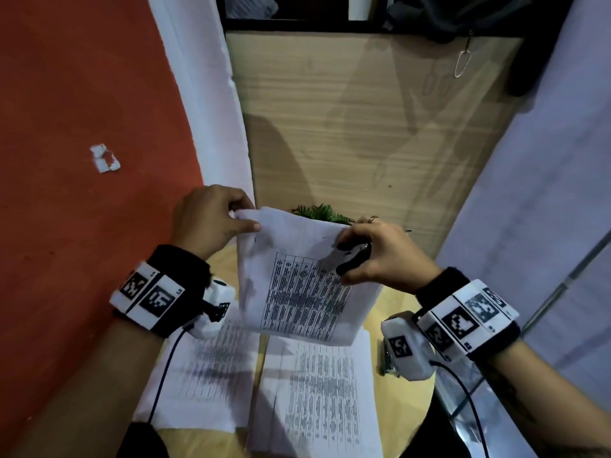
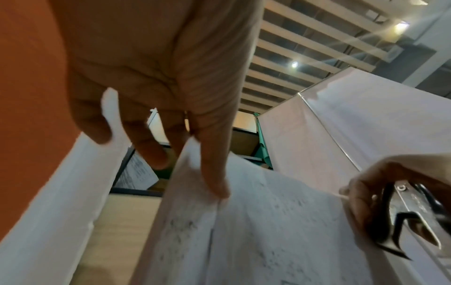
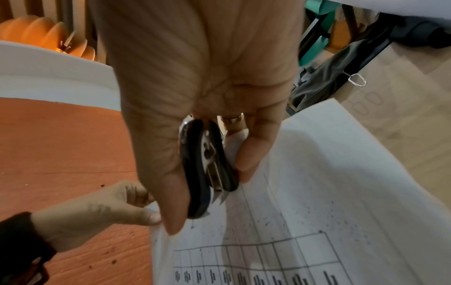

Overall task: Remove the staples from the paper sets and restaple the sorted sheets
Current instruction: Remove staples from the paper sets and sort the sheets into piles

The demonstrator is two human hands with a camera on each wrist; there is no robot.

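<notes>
The paper set [image 1: 297, 279] is held up off the table [image 1: 396, 401], between both hands, printed table facing the person. The left hand [image 1: 206, 219] pinches its top left corner, thumb in front and fingers behind, clamped on the sheets. The right hand [image 1: 377, 256] is at the top right corner, holding a black staple remover [image 1: 353, 257] squeezed between thumb and fingers, metal claws pointing down toward the page (whether they touch the paper cannot be told). In the right wrist view a finger [image 3: 251, 154] is curled round the paper's edge behind the remover. Two more stacks [image 1: 317, 395] lie flat on the table below, side by side. A plant [image 1: 317, 213] shows behind the paper's top edge.
</notes>
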